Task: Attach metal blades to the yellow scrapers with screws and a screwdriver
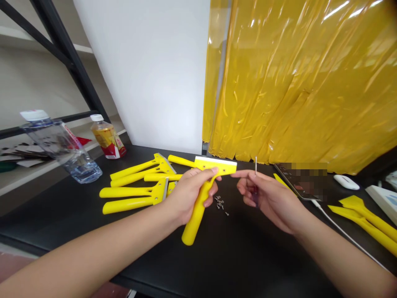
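Two hands work above a black table (235, 265), each closed around something. With twelve o'clock pointing away from the wearer, the left hand (198, 186) clasps a yellow scraper (201, 203), its fingers wrapped about the neck and its thumb lying over the head. The scraper's long axis runs from the handle's butt at about seven o'clock to the head at about one, and the metal blade (215, 160) lies along the head's far edge, facing twelve.

The right hand (269, 190) has its fingers curled around what looks like a screwdriver (256, 198), the thin shaft pointing towards twelve. From that shaft the scraper's head lies at nine o'clock, near but apart. The right index finger reaches towards nine, its tip just beside the head's near end; whether they touch cannot be told. Two small dark spots on the head may be holes, too small to judge.

Small screws (219, 203) lie scattered on the table between the hands, at four o'clock from the left one, which is nearer to them. More scrapers (136, 168) lie around nine o'clock of the left hand, while yellow handles (380, 236) rest at four o'clock from the right.
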The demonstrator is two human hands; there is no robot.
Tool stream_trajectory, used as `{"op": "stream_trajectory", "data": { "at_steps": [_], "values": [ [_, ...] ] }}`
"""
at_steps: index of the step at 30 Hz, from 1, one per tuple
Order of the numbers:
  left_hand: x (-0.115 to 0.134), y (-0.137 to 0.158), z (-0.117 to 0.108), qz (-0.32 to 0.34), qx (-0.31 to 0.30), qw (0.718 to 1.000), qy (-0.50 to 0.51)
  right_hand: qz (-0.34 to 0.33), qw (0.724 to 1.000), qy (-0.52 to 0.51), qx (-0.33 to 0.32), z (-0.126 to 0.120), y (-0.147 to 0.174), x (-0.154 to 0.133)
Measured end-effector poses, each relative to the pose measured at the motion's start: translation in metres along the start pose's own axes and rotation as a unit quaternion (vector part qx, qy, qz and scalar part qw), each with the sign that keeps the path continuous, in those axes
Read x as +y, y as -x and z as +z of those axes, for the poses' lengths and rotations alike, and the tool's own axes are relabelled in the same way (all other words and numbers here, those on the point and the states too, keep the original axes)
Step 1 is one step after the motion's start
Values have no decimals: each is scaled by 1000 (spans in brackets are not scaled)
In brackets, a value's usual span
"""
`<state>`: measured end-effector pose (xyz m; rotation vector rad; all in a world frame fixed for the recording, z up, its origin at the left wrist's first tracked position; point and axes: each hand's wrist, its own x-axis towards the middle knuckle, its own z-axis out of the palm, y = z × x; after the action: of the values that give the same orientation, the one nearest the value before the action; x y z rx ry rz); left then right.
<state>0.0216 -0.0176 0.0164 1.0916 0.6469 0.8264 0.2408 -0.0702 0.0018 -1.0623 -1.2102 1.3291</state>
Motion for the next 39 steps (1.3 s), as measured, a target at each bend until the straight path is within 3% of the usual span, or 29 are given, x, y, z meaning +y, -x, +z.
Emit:
{"op": "stream_trajectory", "data": {
  "at_steps": [2, 5, 7, 12, 19, 21, 26, 30, 39],
  "values": [
    [2, -5, -5, 5, 18, 1000, 23, -1, 987, 161, 23, -10, -6, 8],
    [5, -9, -9, 7, 19, 999, 42, -5, 907, 416, 72, -26, -13, 20],
    [6, -9, -10, 3, 17, 999, 45, -18, 870, 484, 95, -36, -15, 25],
    [6, -8, -7, 8, 9, 999, 47, -45, 877, 471, 83, -46, -18, 24],
    [4, -7, -8, 9, -4, 999, 44, -103, 931, 330, 116, -29, -9, 4],
    [4, -7, -8, 8, 0, 999, 39, -108, 925, 345, 115, -21, -5, 1],
    [3, -7, -6, 5, 11, 1000, 16, -126, 883, 451, 34, -10, 3, 3],
    [4, -6, -4, 9, 25, 1000, 10, -133, 866, 481, 26, -10, 3, 7],
    [5, -3, -1, -3, 31, 999, 14, -124, 869, 479, 15, -10, 2, 11]
  ]
}}
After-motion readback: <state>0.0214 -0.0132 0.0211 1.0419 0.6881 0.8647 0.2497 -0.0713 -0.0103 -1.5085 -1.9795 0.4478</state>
